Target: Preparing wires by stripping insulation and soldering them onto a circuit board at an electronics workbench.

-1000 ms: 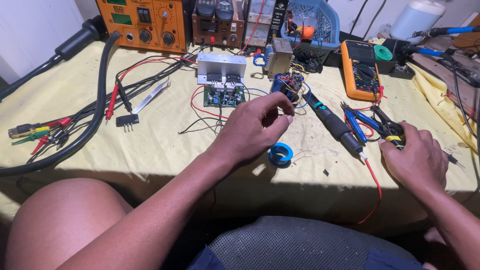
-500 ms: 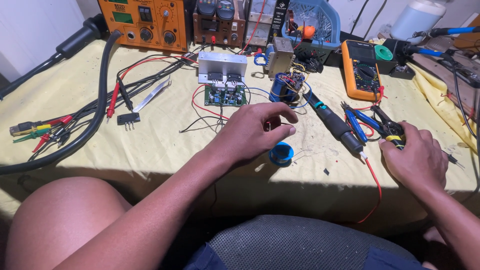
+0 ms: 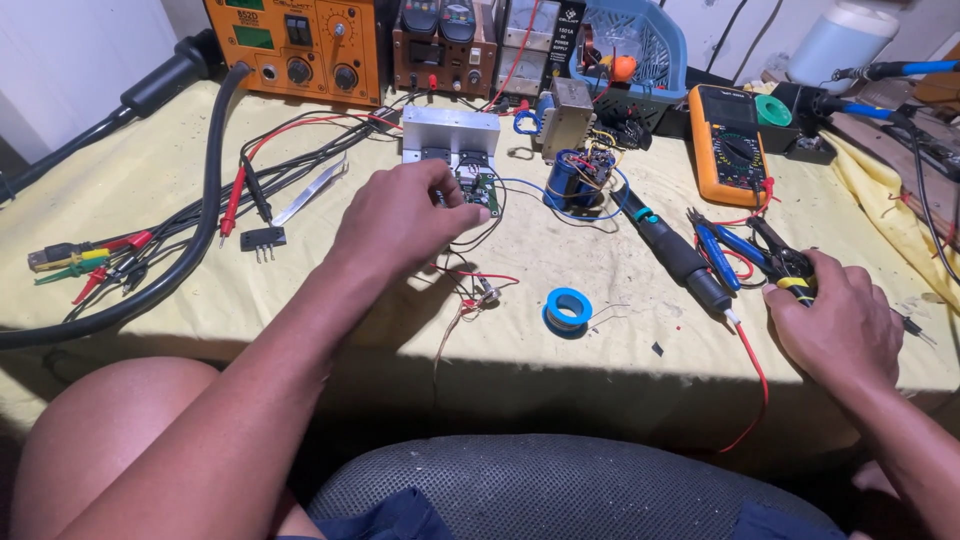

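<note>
My left hand (image 3: 400,215) rests curled on the circuit board (image 3: 478,188) near the table's (image 3: 150,170) far middle. My right hand (image 3: 835,320) grips black pliers (image 3: 778,256) toward the right edge. Advisable: steady the board, avoid snagging loose wires (image 3: 470,290).

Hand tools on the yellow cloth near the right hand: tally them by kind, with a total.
Blue-handled cutters: 1
Black-and-yellow pliers, under the right hand: 1
Black soldering iron: 1
Orange multimeter: 1
Total: 4
</note>
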